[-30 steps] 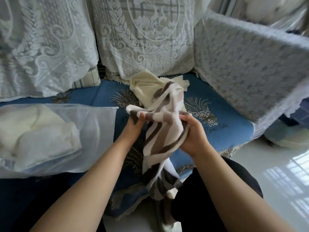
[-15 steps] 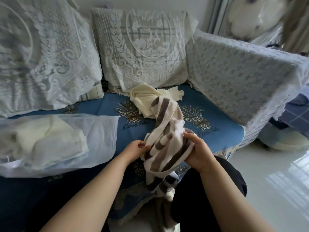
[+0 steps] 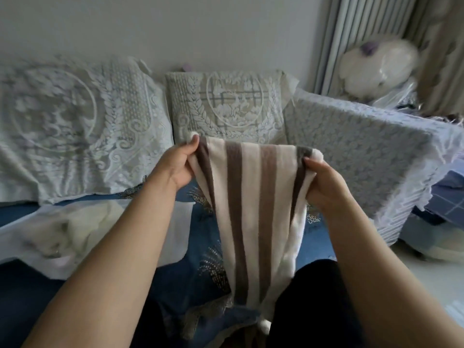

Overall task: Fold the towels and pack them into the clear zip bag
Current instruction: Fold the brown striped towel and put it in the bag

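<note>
The left hand (image 3: 179, 167) and right hand (image 3: 324, 183) each pinch a top corner of the striped towel (image 3: 253, 209), which hangs between and below them; the clear zip bag (image 3: 105, 237) lies below-left of the left hand.

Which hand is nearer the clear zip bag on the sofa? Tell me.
Left. The left hand grips the striped towel's top corner, up and to the right of the clear zip bag. The right hand holds the opposite corner, farther right.

Cream towel (image 3: 253, 197) with brown stripes; blue sofa cover (image 3: 198, 272), white lace cushions (image 3: 75, 126).
</note>
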The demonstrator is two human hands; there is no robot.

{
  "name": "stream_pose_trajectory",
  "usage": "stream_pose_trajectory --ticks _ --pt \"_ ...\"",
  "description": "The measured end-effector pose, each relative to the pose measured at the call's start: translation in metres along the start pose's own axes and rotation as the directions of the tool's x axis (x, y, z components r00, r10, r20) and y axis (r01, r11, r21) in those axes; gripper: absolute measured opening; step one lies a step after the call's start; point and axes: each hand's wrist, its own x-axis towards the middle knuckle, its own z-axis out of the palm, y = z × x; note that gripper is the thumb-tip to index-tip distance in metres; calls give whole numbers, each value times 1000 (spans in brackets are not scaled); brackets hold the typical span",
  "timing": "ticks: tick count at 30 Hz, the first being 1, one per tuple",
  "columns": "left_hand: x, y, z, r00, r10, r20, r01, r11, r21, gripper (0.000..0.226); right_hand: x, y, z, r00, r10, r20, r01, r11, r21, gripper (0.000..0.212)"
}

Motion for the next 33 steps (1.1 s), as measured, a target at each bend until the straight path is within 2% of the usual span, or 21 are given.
stream_pose_trajectory --ticks 3,6,9,11,14,15,17,19,20,22,23,24,26,28,31,33 --pt "-6 44 6 988 155 5 -155 988 9 14 7 -42 26 992 -110 64 111 994 -6 21" --pt "-9 78 5 952 242 -186 -211 962 171 20 10 -70 39 984 -110 143 121 990 -69 20" --pt "-10 96 -7 895 260 -363 -151 941 302 32 13 -77 45 991 -130 15 131 971 -199 41" --pt "-15 99 -12 919 139 -370 -57 973 225 44 11 -77 48 985 -149 -81 129 968 -214 48" --pt "-21 103 -12 957 -2 -291 25 997 74 35 4 -75 52 975 -171 -145 145 974 -173 24" --pt "-23 104 -11 968 10 -253 5 998 57 29 2 -73 51 965 -204 -166 172 967 -190 20" --pt "-25 106 -9 965 116 -236 -98 991 86 16 0 -72 49 932 -303 -202 252 937 -243 28" --pt "-27 108 -11 889 345 -300 -260 921 289 14 -6 -73 51 865 -459 -204 356 847 -396 33" --pt "-30 107 -12 829 467 -308 -311 843 439 16 -9 -73 53 813 -554 -180 404 758 -513 30" --pt "-33 107 -15 709 650 -273 -335 651 681 19 -13 -76 57 722 -684 -106 462 590 -662 25" --pt "-36 106 -15 661 703 -261 -322 580 748 21 -15 -77 58 697 -711 -89 483 558 -675 23" --pt "-39 106 -16 627 732 -267 -316 552 771 22 -16 -79 59 685 -723 -87 508 561 -653 22" --pt "-44 107 -15 609 724 -325 -358 616 701 23 -18 -83 59 719 -683 -126 545 668 -508 21" --pt "-44 108 -15 637 697 -331 -386 659 645 21 -20 -85 60 815 -563 -138 507 808 -301 26" --pt "-40 116 -19 728 669 -149 -345 546 763 22 -12 -90 54 954 -299 4 298 952 -70 42" --pt "-39 121 -26 820 571 -22 -302 466 832 24 -4 -92 48 983 -130 131 132 991 -11 44"
